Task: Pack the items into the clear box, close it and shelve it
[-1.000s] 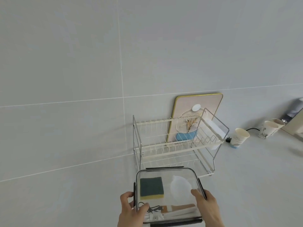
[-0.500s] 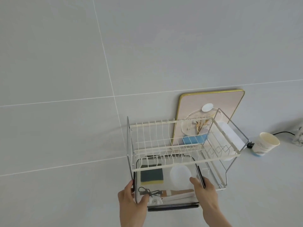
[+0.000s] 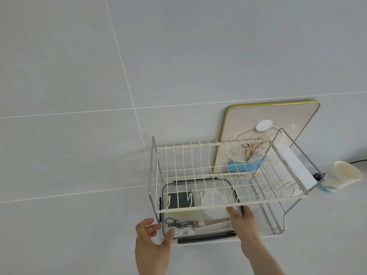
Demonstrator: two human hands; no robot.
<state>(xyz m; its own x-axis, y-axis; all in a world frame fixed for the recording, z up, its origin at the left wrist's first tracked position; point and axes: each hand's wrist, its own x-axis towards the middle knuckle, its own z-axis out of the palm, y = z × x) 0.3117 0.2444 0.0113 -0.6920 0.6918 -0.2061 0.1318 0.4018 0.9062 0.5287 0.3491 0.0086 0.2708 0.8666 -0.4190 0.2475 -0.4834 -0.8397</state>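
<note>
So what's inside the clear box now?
Through the lid of the clear box: a dark sponge, a white round piece, a black cord. The rack's upper tier partly covers them.

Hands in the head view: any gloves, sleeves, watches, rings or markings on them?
Both are bare. The left hand and right hand show no gloves, rings or markings. The left wrist and the right forearm are uncovered to the frame edge: no sleeve, watch or band in view. Fingernails look short and unpainted. Nothing else is worn that this view shows.
</note>
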